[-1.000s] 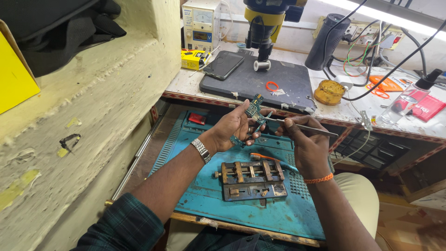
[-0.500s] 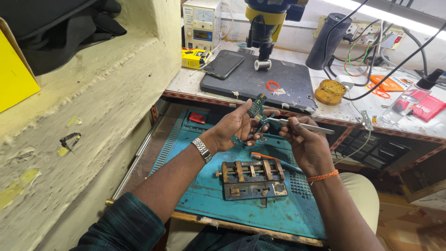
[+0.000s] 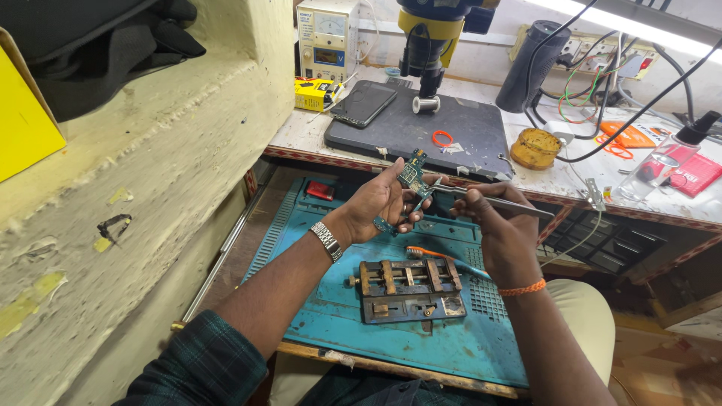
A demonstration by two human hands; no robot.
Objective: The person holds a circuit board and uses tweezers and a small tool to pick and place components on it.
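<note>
My left hand (image 3: 380, 201) holds a small green circuit board (image 3: 412, 171) upright above the blue work mat (image 3: 421, 338). My right hand (image 3: 498, 229) grips metal tweezers (image 3: 481, 198), and their tips touch the board's lower edge. A metal watch sits on my left wrist and an orange band on my right. Below my hands, a metal board-holder clamp (image 3: 410, 289) lies on the mat with an orange-handled toothbrush (image 3: 444, 259) beside it.
A dark pad (image 3: 421, 131) on the bench carries a phone (image 3: 365, 103), a solder spool (image 3: 426, 104) and an orange ring (image 3: 442, 138). A microscope (image 3: 432, 34) stands over it. A power supply (image 3: 325, 37), a round tin (image 3: 535, 148), cables and a yellowish wall (image 3: 150, 188) surround the work area.
Both hands have stayed together over the mat. The tweezers shifted slightly along the board's edge. The board remains in my left hand.
</note>
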